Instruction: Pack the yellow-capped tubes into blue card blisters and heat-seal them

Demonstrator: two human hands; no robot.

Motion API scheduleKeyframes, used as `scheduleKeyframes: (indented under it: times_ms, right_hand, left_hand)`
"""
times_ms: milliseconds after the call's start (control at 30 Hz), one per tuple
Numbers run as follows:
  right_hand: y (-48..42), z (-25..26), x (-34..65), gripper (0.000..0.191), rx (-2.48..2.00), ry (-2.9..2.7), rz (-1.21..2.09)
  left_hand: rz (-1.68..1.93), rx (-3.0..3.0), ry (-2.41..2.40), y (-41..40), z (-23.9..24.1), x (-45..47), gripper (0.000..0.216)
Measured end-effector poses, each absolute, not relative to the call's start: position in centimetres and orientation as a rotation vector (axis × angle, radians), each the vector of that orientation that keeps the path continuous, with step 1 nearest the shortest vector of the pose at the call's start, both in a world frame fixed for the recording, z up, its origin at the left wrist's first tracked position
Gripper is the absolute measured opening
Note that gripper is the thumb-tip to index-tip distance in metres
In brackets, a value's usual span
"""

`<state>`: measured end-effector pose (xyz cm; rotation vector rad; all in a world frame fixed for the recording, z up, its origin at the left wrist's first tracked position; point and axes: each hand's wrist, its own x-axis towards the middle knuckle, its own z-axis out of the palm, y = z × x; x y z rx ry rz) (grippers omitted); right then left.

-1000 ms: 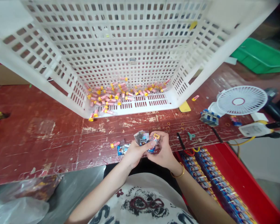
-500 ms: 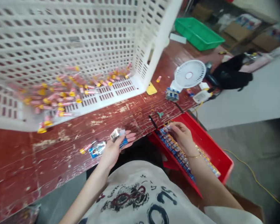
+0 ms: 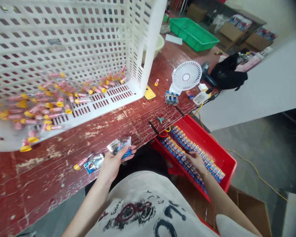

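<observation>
My left hand [image 3: 112, 163] is closed around a few small clear-and-blue packets [image 3: 125, 144], fanned out between thumb and fingers above the table edge. My right hand [image 3: 197, 162] reaches down into a red tray [image 3: 229, 164], over long rows of small blue-and-yellow packets [image 3: 174, 149]. Its fingers look slightly apart, with nothing visible in them; the tips partly blend with the packets. Left of my left hand, another blue packet [image 3: 94, 163] lies on the table beside a clear tube with a yellow cap [image 3: 77, 167].
A large white crate [image 3: 88, 112] lies on its side, holding many pink tubes with yellow caps [image 3: 55, 110]. On the red table [image 3: 108, 123] are a white fan [image 3: 186, 75], a bundle of packets [image 3: 171, 98], a yellow card [image 3: 149, 93] and a green basin [image 3: 193, 34].
My right hand has moved from the tray's table-side end down along the rows, and the packet at its fingertips is no longer seen there. The left hand still holds its packets. The view has shifted.
</observation>
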<state>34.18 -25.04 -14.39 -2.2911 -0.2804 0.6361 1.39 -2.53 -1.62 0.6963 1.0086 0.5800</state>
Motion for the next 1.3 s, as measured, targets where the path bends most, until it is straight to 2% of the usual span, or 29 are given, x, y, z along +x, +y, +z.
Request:
scheduleKeyframes:
  times_ms: [100, 233, 500, 633, 767, 933, 1100, 1200, 1300]
  right_hand:
    - [-25.1, -12.7, 34.5, 0.032, -2.323, -0.38, 0.457]
    - [-20.8, -9.9, 33.0, 0.023, -2.198, -0.719, 0.352]
    - [6.3, -6.1, 19.8, 0.01, -1.566, -1.537, 0.591]
    - [17.3, -5.0, 13.6, 0.022, -1.478, -1.577, 0.624]
    - [21.4, -4.7, 10.9, 0.028, -1.496, -1.438, 0.707]
    - [17.1, -5.5, 12.4, 0.018, -1.526, -1.089, 0.859]
    - [2.2, -6.0, 14.2, 0.024, -1.351, -0.779, 1.147]
    - [-6.0, -5.1, 14.7, 0.048, -0.926, -0.396, 1.561]
    - [-9.7, -3.8, 15.3, 0.065, -0.757, -0.258, 1.677]
  left_hand:
    - [0.56, 0.701, 0.98, -2.6, -1.9, 1.0, 0.035]
    - [0.529, 0.727, 0.935, -2.7, -2.2, 0.1, 0.036]
    - [0.706, 0.663, 1.021, -2.1, -0.6, -3.5, 0.042]
    - [0.798, 0.576, 1.102, -2.4, -0.2, -5.0, 0.042]
    - [0.809, 0.554, 1.211, -2.5, -0.4, -5.6, 0.044]
    - [0.718, 0.634, 1.214, -1.9, -1.5, -5.3, 0.049]
    - [0.598, 0.709, 1.175, -1.2, -3.4, -3.7, 0.046]
    - [0.531, 0.745, 1.163, -1.2, -3.9, -2.7, 0.042]
    - [0.488, 0.789, 1.141, -1.4, -3.8, -1.8, 0.043]
